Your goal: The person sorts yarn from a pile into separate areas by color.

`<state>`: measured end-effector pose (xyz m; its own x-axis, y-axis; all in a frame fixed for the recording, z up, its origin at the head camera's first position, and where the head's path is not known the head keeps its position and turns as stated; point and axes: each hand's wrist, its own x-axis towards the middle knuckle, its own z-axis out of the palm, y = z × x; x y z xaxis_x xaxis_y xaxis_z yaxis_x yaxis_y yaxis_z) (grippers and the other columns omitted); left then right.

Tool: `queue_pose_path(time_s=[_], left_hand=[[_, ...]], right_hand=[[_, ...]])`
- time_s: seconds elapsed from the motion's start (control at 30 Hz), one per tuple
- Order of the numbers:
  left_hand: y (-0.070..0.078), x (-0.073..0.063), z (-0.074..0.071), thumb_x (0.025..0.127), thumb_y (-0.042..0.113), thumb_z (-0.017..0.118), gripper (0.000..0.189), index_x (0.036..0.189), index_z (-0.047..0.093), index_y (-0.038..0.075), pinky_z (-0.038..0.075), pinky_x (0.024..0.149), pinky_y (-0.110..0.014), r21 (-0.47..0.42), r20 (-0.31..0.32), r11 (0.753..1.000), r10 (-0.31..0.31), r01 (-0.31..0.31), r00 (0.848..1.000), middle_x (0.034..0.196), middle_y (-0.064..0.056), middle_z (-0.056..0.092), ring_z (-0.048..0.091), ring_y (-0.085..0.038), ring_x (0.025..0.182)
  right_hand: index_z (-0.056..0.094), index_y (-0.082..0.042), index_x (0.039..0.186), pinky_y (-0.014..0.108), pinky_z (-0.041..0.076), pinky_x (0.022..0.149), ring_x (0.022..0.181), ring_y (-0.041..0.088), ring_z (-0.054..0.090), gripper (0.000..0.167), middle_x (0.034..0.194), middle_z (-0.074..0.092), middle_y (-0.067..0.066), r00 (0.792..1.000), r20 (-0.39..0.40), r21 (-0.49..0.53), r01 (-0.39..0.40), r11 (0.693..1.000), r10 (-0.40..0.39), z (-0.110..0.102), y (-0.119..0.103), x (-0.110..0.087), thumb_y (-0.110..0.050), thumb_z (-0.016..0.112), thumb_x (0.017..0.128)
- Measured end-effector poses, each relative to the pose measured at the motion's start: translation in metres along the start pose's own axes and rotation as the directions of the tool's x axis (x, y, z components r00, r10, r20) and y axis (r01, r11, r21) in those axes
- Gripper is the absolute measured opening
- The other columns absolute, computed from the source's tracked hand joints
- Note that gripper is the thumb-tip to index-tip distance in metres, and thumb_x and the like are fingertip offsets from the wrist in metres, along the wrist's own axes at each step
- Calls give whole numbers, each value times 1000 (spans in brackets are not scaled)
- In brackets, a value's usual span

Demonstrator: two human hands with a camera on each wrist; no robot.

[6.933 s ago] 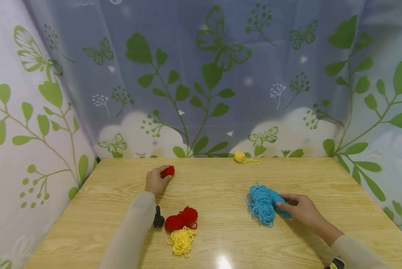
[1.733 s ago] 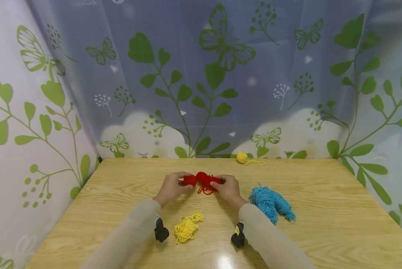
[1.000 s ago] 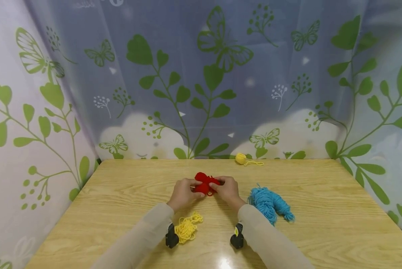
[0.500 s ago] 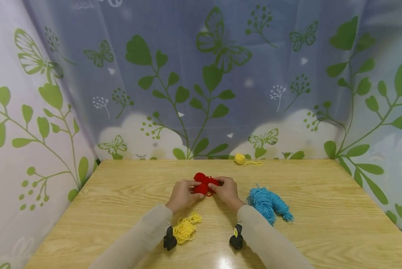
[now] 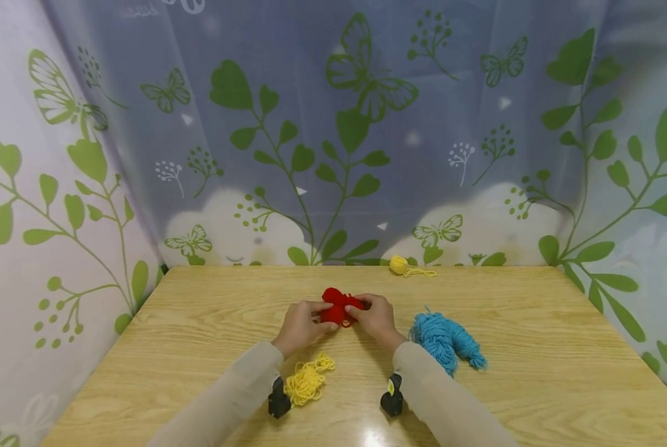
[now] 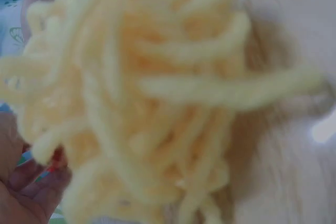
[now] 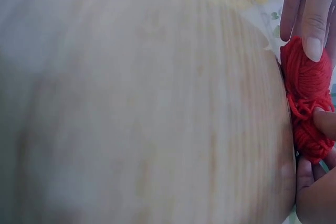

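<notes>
Left hand [image 5: 301, 325] pinches the left portion of the red yarn [image 5: 333, 315], thumb on the near side, fingers on the far side. Right hand [image 5: 378, 318] pinches the right portion, its thumb pointing toward the left hand. The red yarn sits between both hands, its lumps touching; one rounded lump projects past the left fingertips on the far side, and a small loop protrudes on the near side.

Each forearm behind its hand is covered by a pale sleeve [image 5: 227, 397]. A black unit [image 5: 279, 400] is mounted at each wrist. Loose yellow strands [image 5: 306, 382] lie on the table [image 5: 199, 316], nearer the body than the left hand and beside its black unit; contact between the two cannot be determined. The left wrist view shows these strands blurred.

Blue yarn [image 5: 436, 335] lies to the right of the right hand, near its sleeve. Farther than both hands, toward the right, a yellow ball [image 5: 398, 266] rests at the far table edge, tail trailing right. Printed cloth [image 5: 422, 149] with leaves and butterflies hangs behind the table.
</notes>
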<state>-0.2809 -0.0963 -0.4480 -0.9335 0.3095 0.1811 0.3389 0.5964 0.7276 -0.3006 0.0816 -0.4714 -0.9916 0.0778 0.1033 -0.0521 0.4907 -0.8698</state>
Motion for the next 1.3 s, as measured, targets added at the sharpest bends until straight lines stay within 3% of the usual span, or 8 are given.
queue_pose_path(time_s=[0.3,0.57,0.77,0.9,1.07,1.17,1.3], left_hand=[[-1,-4,-5,82,14,76,46,123,63,-2,55,82,-40,14,5,999,40,-40,999,125,-19,62,62,-32,109],[5,-14,-19,84,15,75,48,127,61,0,53,86,-46,16,5,999,44,-44,999,128,-17,60,59,-37,113],[7,-31,-35,84,20,76,54,131,58,1,50,91,-47,-56,118,998,43,-37,992,134,-14,57,55,-39,120],[5,-42,-47,83,24,76,55,131,59,4,47,97,-47,-44,260,998,59,-50,964,135,-11,56,51,-34,125],[2,-58,-56,81,28,77,66,138,52,6,42,102,-47,-67,422,996,87,-65,902,141,-8,51,45,-29,132],[-1,-69,-53,81,28,77,73,142,46,5,41,103,-46,-115,469,993,88,-38,879,146,-10,46,42,-29,134],[-7,-78,-45,79,25,77,72,142,47,6,41,103,-42,-155,488,988,92,-18,868,145,-9,46,43,-30,133]], right_hand=[[71,0,108,43,51,90,103,30,62,28,109,69,14,1000,-7,5,-3,1000,3,0,-1,0,-16,74,85],[71,-1,108,43,50,91,103,30,61,27,109,69,14,1000,-8,17,-14,1000,14,-1,-2,0,-16,74,85],[71,0,108,43,50,91,102,31,62,27,108,69,15,1000,-3,9,-15,1000,15,1,-1,0,-14,74,85],[71,0,108,43,50,91,103,31,61,27,109,69,15,1000,0,7,-19,1000,19,1,-1,0,-15,74,85],[70,0,109,43,50,91,103,31,61,28,110,68,15,1000,-1,5,-20,1000,20,1,-2,-1,-14,74,85],[70,0,109,44,50,91,104,31,61,29,111,68,15,1000,2,4,-23,1000,23,1,-3,-2,-15,74,85],[70,-1,110,43,50,92,105,31,61,29,111,68,15,999,0,10,-36,999,36,1,-4,-2,-15,74,85]])
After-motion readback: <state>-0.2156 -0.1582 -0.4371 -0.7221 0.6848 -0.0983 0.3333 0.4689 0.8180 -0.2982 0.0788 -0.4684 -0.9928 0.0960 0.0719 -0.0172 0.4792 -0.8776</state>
